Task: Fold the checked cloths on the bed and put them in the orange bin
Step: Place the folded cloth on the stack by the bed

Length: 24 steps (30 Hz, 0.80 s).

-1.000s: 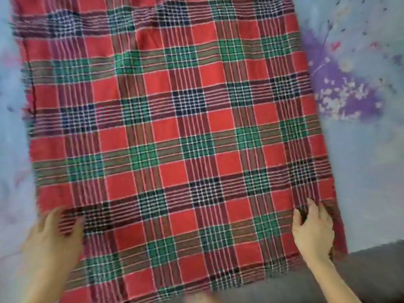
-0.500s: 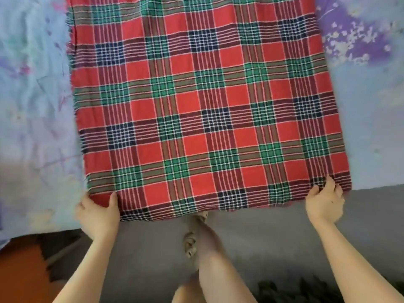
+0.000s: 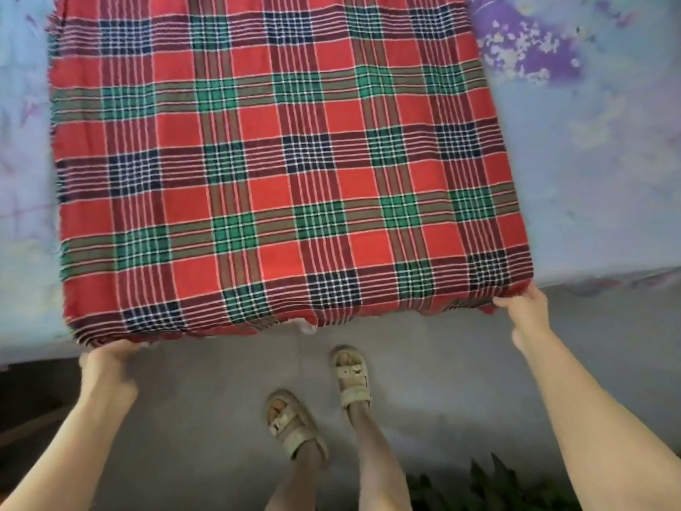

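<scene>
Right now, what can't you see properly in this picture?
Head view:
- Checked cloth: far edge cut off by the top of the frame.
- Left hand and right hand: fingertips hidden under the cloth's near edge.
- Orange bin: not in the frame.
- Green thing at the bottom edge: cut off, blurred, unidentifiable.

Floor [image 3: 206, 418]: grey, plain, smooth.
Left sandal [image 3: 291, 424]: beige, two straps, flat on floor.
Right sandal [image 3: 352, 378]: same make, just beside left sandal, set further forward.
Legs [image 3: 379, 466]: bare, rising from the sandals.
Leaves [image 3: 490, 488]: dark green, right of right sandal, at bottom edge.
Dark patch [image 3: 33, 411]: well left of left sandal; detail unclear.
</scene>
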Available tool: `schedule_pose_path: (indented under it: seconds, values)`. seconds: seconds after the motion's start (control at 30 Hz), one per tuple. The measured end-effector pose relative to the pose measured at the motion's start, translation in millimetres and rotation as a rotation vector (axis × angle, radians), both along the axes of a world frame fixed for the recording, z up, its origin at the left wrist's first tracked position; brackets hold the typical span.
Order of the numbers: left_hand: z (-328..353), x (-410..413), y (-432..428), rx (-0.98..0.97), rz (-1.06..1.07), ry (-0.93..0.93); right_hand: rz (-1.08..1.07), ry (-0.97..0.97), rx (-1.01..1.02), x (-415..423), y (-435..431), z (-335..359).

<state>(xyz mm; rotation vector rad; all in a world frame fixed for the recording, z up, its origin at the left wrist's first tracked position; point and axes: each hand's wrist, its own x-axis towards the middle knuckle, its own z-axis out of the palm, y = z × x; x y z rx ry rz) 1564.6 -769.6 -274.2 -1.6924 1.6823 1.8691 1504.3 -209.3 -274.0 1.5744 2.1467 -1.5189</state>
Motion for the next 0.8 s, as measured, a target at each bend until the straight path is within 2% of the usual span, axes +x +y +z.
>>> schedule_pose_path:
  seconds: [0.23,0.43,0.53,0.63,0.8]
  values:
    - [-17.9,17.5,28.0,-0.060,-0.072,-0.153,0.073,-0.158,-0.079,-0.6,26.7,-39.7]
    - [1.1,69.8,53.5,0.001,-0.005,-0.188,0.011,-0.114,-0.195,52.4,27.7,-20.7]
    - [32.3,93.2,52.8,-0.024,0.065,-0.177,-0.047,-0.054,-0.233,75.1,31.9,9.1]
    - [85.7,93.4,39.0,0.070,0.178,-0.147,-0.129,0.026,-0.243,73.6,32.7,62.5]
    - [179.1,57.3,18.9,0.216,0.132,-0.058,-0.256,0.151,-0.218,45.3,27.3,148.6]
